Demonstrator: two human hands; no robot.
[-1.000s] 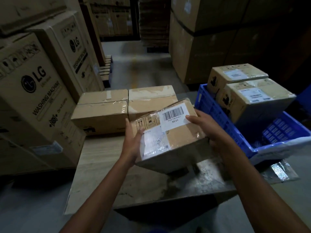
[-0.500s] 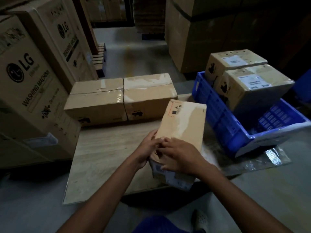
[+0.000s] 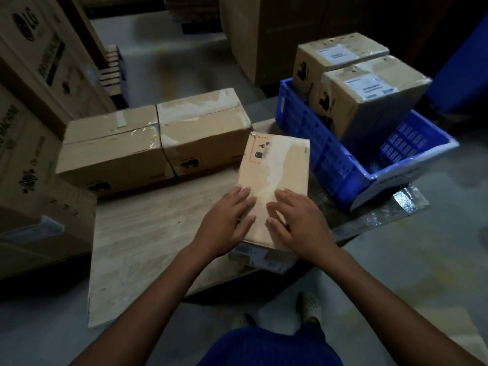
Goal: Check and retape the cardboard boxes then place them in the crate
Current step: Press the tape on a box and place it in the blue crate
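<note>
A cardboard box (image 3: 278, 167) rests on the wooden board (image 3: 148, 228), a taped plain face up, its labelled side toward me. My left hand (image 3: 227, 223) lies flat on the box's near left part with fingers spread. My right hand (image 3: 298, 220) lies flat on its near right part, fingers also spread. Two more taped cardboard boxes (image 3: 113, 143) (image 3: 203, 128) sit side by side at the board's far edge. The blue crate (image 3: 324, 154) stands to the right and holds two labelled boxes (image 3: 369, 91) (image 3: 335, 54).
Tall washing-machine cartons (image 3: 31, 101) line the left side. Large cartons (image 3: 264, 35) stand behind the crate. A shiny plastic sheet (image 3: 396, 207) lies under the crate. My feet (image 3: 309, 305) are on the grey floor below the board's near edge.
The box was turned over from its barcode face and set down on the board. Both hands moved from its sides onto its top and now press flat there.
</note>
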